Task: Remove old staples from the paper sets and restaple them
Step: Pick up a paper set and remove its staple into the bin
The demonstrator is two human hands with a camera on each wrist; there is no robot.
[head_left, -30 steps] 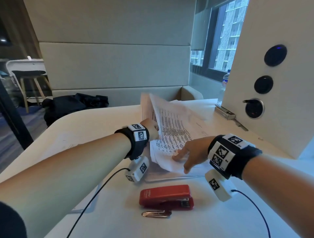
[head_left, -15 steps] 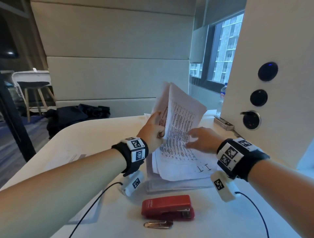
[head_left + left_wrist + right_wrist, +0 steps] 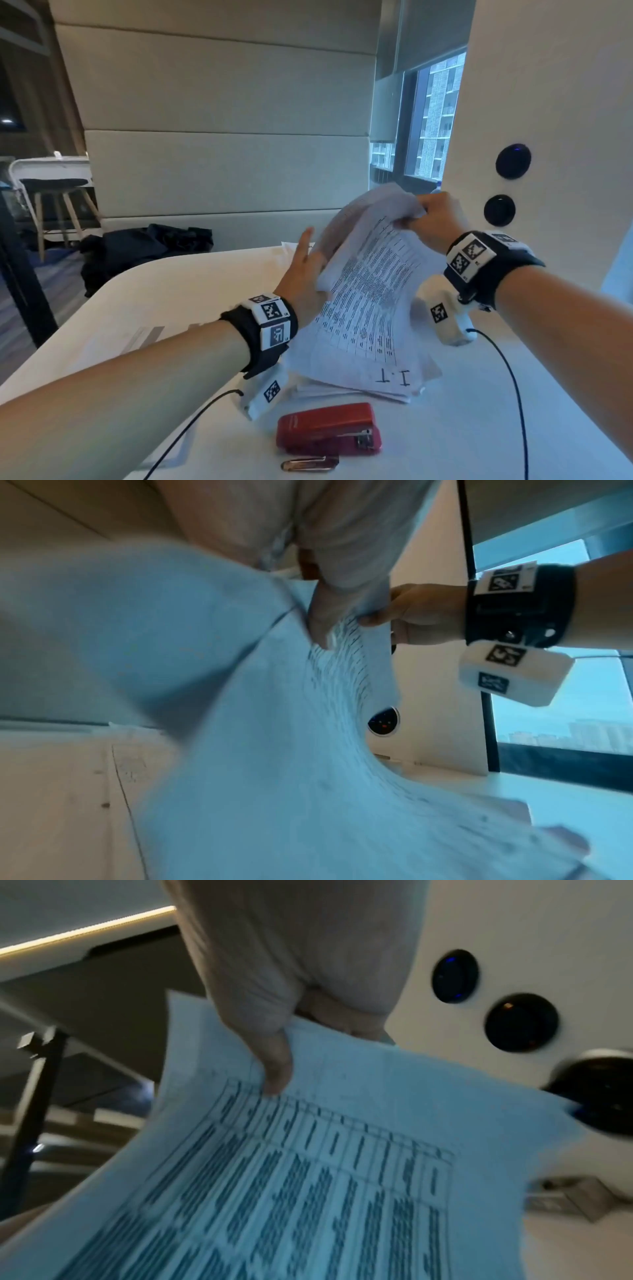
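**Lifted paper set can tear or slip at the far corner**

The right hand (image 3: 433, 219) pinches the far top edge of the paper set (image 3: 370, 301) between thumb and curled fingers, and it holds this edge high above the table (image 3: 191, 284). In the right wrist view the thumb (image 3: 274, 1058) lies on the printed side, just above the table of text. The left hand (image 3: 301, 274) is at the left side of the same sheets; its fingers are straight and spread, and they press flat against the paper and do not grip it. The near edge of the set, marked "I.T", rests on other sheets (image 3: 342, 390) lying on the table, just in front of both wrists.

I think the main risk is at the pinched corner. If the old staple is there, the weight of the hanging pages pulls on it, and the holes can tear wider. I cannot see the staple in any view. The left hand only supports the paper, so a quick pull by the right hand can let the pages fan out or slide apart.

The red stapler (image 3: 329, 433) and a metal clip (image 3: 310, 464) lie near the person, below the left wrist. Falling sheets can cover them or push them.
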